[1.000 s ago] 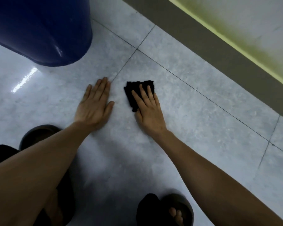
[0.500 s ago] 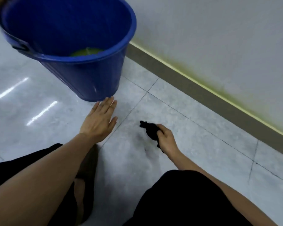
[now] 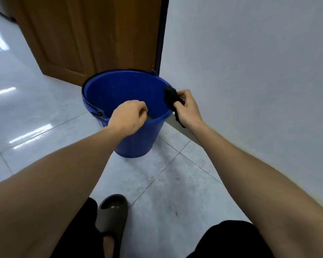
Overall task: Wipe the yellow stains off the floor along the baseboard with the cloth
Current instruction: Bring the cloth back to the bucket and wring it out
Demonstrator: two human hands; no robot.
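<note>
My right hand grips a bunched black cloth and holds it in the air at the right rim of a blue bucket. A loose tail of the cloth hangs down below the hand. My left hand hovers over the bucket's near rim with its fingers curled shut and nothing visible in them. A little yellow-green liquid shows inside the bucket just past the left hand. The grey baseboard runs along the white wall and is mostly hidden by my right arm.
The bucket stands on pale grey floor tiles close to the wall. A brown wooden door stands behind it. My sandalled foot rests on the floor at the bottom.
Both hands have left the floor and risen to the bucket. The right hand bunched up the cloth and lifted it to the rim; the view tilted up from the floor.
</note>
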